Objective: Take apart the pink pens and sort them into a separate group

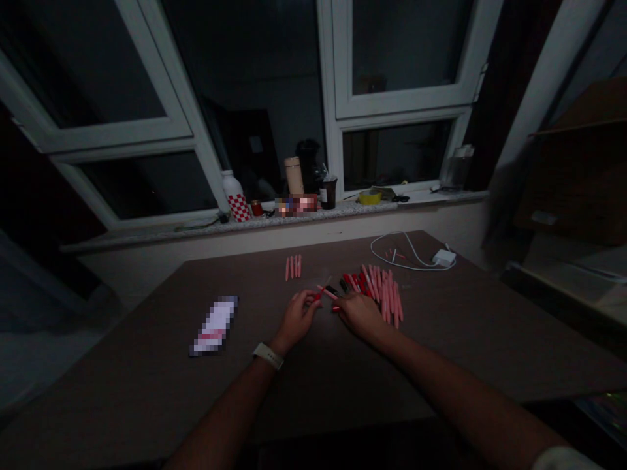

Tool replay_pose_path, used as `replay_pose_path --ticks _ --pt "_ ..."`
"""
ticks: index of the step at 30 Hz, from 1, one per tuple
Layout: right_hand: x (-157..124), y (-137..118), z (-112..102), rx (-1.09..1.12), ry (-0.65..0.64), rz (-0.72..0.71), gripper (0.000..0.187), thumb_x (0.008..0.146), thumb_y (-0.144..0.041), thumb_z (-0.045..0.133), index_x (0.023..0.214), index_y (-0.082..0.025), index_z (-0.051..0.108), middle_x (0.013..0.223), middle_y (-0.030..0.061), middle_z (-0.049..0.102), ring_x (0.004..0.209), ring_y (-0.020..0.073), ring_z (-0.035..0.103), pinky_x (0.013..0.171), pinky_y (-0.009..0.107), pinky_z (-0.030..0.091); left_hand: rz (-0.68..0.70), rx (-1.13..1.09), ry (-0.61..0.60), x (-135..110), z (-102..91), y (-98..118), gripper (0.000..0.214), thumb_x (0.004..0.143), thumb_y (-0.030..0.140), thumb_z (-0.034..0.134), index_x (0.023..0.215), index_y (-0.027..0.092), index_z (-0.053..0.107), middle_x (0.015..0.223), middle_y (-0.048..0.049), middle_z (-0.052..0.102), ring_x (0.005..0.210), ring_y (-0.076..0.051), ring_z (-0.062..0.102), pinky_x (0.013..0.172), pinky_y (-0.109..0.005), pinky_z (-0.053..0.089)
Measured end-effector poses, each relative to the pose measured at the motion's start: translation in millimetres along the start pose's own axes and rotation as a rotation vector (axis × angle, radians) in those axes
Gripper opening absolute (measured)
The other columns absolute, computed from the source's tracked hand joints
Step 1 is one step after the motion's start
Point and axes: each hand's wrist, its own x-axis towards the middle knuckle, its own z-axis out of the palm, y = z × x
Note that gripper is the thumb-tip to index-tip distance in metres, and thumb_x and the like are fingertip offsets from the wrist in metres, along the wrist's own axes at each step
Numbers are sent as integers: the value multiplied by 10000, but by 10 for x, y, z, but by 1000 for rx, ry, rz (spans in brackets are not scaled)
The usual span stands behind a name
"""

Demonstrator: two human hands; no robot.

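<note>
- Pinching a small bright-red piece (318,297) in the fingertips of the left hand (295,318), with a pale band (268,356) round the wrist.
- Bent at the fingers on the right hand (361,314), over the near end of a slender pink tube (326,292); cannot tell whether gripping or merely touching.
- Crowding against the right hand and partly hidden by it: a heap of pink, red and black tubes (385,294).
- Beyond the left hand, well apart: four pink tubes (296,266) in a row.
- Farther left, flat on the brown tabletop (147,365): a phone with lit screen (215,326).
- Beyond the heap: a looped white cable (416,268) and white adapter (445,258).
</note>
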Motion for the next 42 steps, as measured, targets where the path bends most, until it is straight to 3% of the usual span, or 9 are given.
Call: replay_pose_path --ticks 6,14,28,35,42 --pt "2 17 2 -11 -13 9 342 938 -339 472 1223 -238 631 1064 147 684 993 282 640 810 359 479 -19 -78 -8 -3 33 -55 208 902 347 545 1022 186 600 964 -78 667 907 -206 642 773 -306 481" --pt "18 45 15 -39 -52 0 301 912 -310 483 1119 -201 673 1024 159 688 976 292 646 834 384 477 -40 -102 -9 0 36 -49 205 897 347 548 1010 181 591 977 -84 669 909 -202 654 774 -298 477" --pt "-17 62 -96 26 -77 14 299 869 -289 515 1103 -211 686 1041 132 698 988 272 646 822 326 454 -50 -116 -36 9 12 -15 210 902 356 535 1013 181 573 945 -77 691 915 -206 661 788 -300 477" --pt "35 189 39 190 74 7 232 850 -302 567 1015 -253 722 962 56 742 898 227 677 698 260 428 -78 -130 -53 7 11 30 202 903 360 530 994 183 561 933 -81 703 922 -214 669 809 -322 478" --pt "98 241 126 441 249 27 196 836 -304 617 943 -198 741 841 39 743 755 176 660 637 227 398 -145 -245 -81 9 35 84 209 874 361 568 980 185 530 935 -77 710 936 -216 682 778 -306 497"
